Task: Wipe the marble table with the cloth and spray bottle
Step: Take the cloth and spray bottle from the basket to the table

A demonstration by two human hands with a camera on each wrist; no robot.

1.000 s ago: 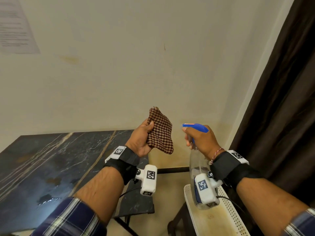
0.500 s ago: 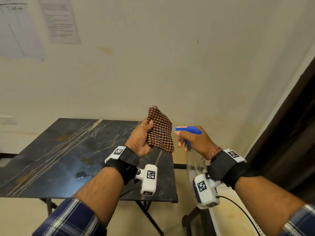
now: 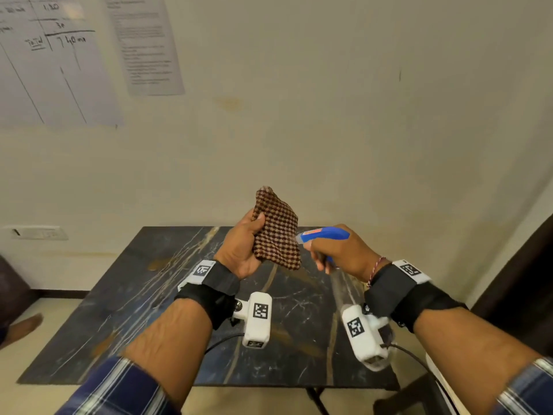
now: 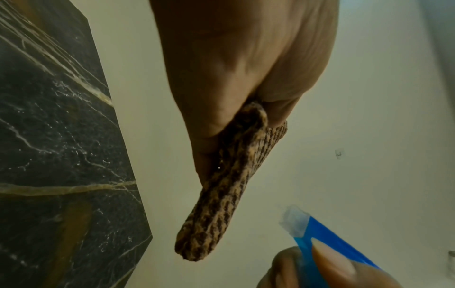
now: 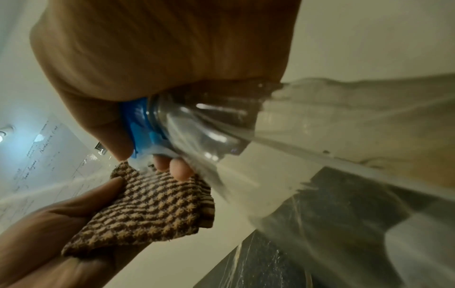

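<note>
My left hand holds a folded brown checked cloth upright above the black marble table, thumb pressed on its near face. In the left wrist view the cloth hangs edge-on from the fingers. My right hand grips a clear spray bottle with a blue trigger head; its nozzle points at the cloth from a short distance. The bottle's clear body fills the right wrist view, with the cloth just beyond my fingertips.
The table stands against a cream wall with paper sheets taped at upper left. A dark curtain hangs at the right. A dark seat sits at the left edge. A wall socket plate is left of the table.
The view has swung left, so the table now lies under both hands. The spray nozzle has come closer to the cloth. Both hands keep their grips.
</note>
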